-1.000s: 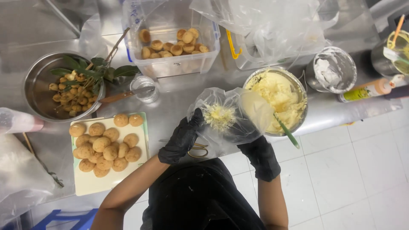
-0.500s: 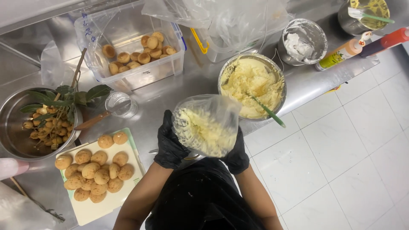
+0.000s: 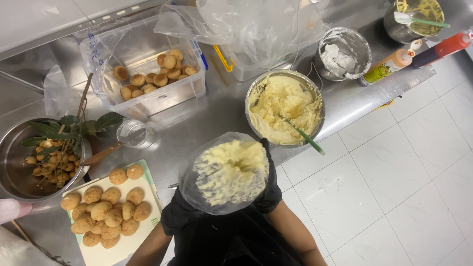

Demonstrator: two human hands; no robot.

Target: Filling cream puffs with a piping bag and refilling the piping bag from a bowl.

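Both my hands wear black gloves and hold a clear plastic piping bag [image 3: 229, 172] full of pale yellow cream, close to my body. My left hand [image 3: 173, 216] grips it from the left and below. My right hand [image 3: 270, 194] grips its right side. The bag's open top faces the camera and hides most of both hands. Just beyond the bag stands a steel bowl [image 3: 252, 93] of the same cream, with a green spatula [image 3: 305, 138] resting in it.
A pale cutting board [image 3: 116, 251] with several round puffs lies to the left. Behind it are a small glass [image 3: 134, 133], a wooden-handled knife [image 3: 101, 154] and a bowl of leafy fruit [image 3: 12, 148]. A clear tub [image 3: 148, 101] of puffs, a pot of white cream [image 3: 342, 54] and two squeeze bottles [image 3: 389, 66] stand further back.
My right hand left the spatula in the bowl and joined the left on the bag. The bag has come up closer to me and looks fuller.
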